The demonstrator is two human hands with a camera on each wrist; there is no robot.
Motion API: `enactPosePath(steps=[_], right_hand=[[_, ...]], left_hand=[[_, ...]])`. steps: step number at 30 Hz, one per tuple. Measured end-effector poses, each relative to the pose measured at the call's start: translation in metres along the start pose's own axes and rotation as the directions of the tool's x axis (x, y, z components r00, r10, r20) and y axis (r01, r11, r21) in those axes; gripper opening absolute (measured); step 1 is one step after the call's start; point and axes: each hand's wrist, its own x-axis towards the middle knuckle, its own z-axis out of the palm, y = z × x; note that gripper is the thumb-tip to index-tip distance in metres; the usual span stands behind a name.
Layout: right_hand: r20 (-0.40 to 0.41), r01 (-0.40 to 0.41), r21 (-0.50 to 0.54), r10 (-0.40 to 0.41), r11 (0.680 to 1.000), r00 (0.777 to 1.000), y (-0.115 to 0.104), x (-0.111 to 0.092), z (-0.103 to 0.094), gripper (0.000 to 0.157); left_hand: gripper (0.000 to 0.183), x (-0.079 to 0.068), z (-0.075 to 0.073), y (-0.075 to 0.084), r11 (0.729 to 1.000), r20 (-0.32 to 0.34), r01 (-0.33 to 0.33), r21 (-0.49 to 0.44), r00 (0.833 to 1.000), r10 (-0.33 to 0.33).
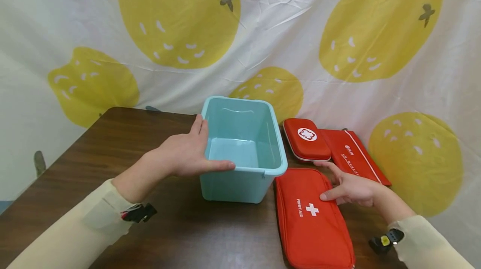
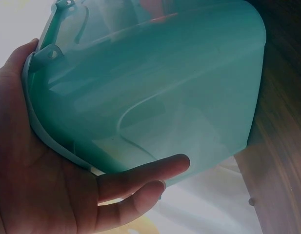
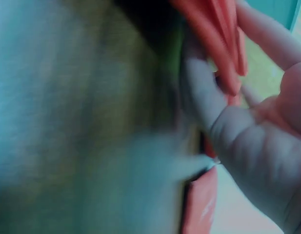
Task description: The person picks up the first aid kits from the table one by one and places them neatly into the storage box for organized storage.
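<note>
Pinching the red first-aid pouch [image 1: 313, 235] by its edge

The left hand [image 1: 184, 152], wide and straight-fingered, spans the near left corner of the teal bin [image 1: 233, 185], thumb along the front rim; light pressure there should suffice against sliding. The right hand [image 1: 355, 187] holds the pouch's right edge, thumb on top, at least one finger beneath. The pouch lies on the table [image 1: 169, 235] just right of the bin. Sliding the fingers deeper under would probably limit sagging, since the body looks soft.

2 hands [image 1: 182, 152] [image 1: 353, 187] (bare), well apart
</note>
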Motion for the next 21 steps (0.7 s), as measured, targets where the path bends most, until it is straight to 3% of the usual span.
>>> enactPosePath(steps=[3,5,10,15,21], right_hand=[[0.074,0.072,0.045,-0.075,0.996,0.994,0.008,-0.002,0.001,0.094],[0.096,0.116,0.054,-0.121,0.992,0.988,0.012,-0.001,0.002,0.082],[0.072,0.152,0.073,-0.158,0.986,0.985,0.018,0.002,0.004,0.055],[0.037,0.144,0.125,-0.149,0.982,0.988,0.019,0.004,0.008,0.057],[-0.016,0.148,0.115,-0.147,0.982,0.989,0.018,0.006,0.012,0.06]], left_hand=[[0.149,0.001,0.0,0.0,1.0,0.004,0.0,0.003,1.0,0.0],[0.149,0.001,0.0,0.0,1.0,0.006,0.002,0.005,1.0,-0.002],[0.149,0.001,0.0,0.0,1.0,0.011,0.005,-0.003,1.0,-0.005],[0.148,0.001,0.0,0.0,1.0,0.014,0.002,-0.005,1.0,-0.002],[0.149,0.001,-0.001,0.001,1.0,0.018,0.007,0.005,1.0,-0.007]])
